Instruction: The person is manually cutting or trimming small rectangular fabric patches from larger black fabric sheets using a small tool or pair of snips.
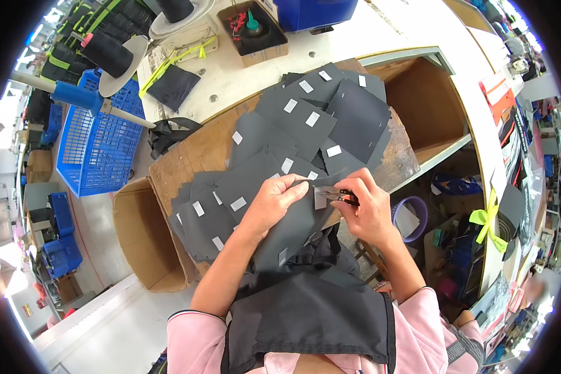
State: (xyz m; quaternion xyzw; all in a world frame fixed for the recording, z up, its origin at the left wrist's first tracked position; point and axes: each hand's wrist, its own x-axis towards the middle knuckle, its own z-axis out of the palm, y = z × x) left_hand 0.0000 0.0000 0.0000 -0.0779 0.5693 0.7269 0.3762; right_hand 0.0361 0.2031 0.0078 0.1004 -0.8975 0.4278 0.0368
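Note:
My left hand point(269, 209) pinches the upper edge of a dark grey fabric piece point(290, 227), which hangs over the near side of the board toward my lap. My right hand point(369, 209) is closed round a small pair of thread snips point(341, 194) with black grips. The metal blades lie at a white rectangular patch point(320, 201) on this piece; whether they touch a thread is too small to tell. Beyond both hands, many similar grey pieces point(249, 177) with white patches lie overlapped in a spread pile. A smoother dark panel point(358, 118) rests on top at the right.
A wooden board point(168, 168) carries the pile. An open cardboard box point(146, 243) stands at its left, with a blue plastic basket point(100, 140) beyond. Black thread cones point(109, 53) and a small tray point(252, 37) sit at the white table. A purple bin point(416, 219) is right, below.

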